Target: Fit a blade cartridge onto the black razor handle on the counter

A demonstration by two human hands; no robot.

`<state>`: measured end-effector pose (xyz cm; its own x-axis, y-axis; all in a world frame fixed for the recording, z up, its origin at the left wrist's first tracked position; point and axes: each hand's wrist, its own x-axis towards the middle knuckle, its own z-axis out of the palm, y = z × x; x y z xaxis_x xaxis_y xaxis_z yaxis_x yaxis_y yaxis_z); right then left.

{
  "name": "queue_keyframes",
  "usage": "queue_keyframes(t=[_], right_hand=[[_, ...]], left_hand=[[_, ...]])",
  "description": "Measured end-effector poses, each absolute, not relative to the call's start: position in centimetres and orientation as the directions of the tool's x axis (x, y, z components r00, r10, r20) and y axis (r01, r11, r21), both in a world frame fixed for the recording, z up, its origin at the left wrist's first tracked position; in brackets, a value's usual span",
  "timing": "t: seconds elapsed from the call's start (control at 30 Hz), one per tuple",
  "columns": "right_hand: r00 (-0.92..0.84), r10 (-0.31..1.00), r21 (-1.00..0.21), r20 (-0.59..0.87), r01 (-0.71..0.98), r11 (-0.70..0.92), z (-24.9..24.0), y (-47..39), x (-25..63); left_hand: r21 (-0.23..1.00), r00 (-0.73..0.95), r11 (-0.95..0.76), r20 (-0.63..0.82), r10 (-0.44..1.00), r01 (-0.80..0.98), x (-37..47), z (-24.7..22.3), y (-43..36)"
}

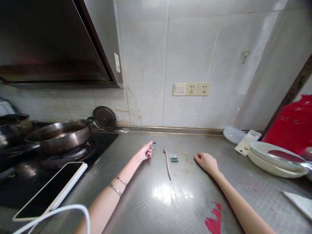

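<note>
My left hand (146, 150) is closed around a small dark tool with a metallic tip (153, 142), held just above the metal counter (185, 208). To its right lies a thin pale stick with a dark end (167, 164), perhaps a toothbrush. Beside the stick is a small clear packet with dark green pieces (174, 159). My right hand (205, 160) rests on the counter further right, fingers curled in; whether anything is inside them is hidden.
A steel pan (60, 135) sits on the stove at left, with a phone (50, 191) and white cable (60, 208) nearer. Stacked bowls (275, 162), a clear lid (234, 135) and a red container (290, 125) stand at right. Wall sockets (197, 89) are behind.
</note>
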<state>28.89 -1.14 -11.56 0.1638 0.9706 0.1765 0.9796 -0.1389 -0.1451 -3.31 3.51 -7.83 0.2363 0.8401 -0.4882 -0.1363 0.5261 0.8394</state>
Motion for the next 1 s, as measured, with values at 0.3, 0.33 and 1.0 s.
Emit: queue_keyframes(t=[0.3, 0.33, 1.0], right_hand=[[0.158, 0.971, -0.141, 0.181, 0.981, -0.133, -11.7, -1.1, 29.0], [0.156, 0.97, -0.139, 0.185, 0.982, -0.131, -11.7, -1.1, 29.0], [0.156, 0.97, -0.129, 0.187, 0.983, -0.133, -11.8, -1.1, 29.0]], left_hand=[[0.817, 0.225, 0.563, -0.529, 0.818, -0.127, -2.8, -8.8, 3.2], [0.818, 0.227, 0.563, -0.529, 0.817, -0.121, -2.8, -8.9, 3.2], [0.912, 0.235, 0.411, -0.402, 0.885, 0.011, -2.6, -8.3, 3.2]])
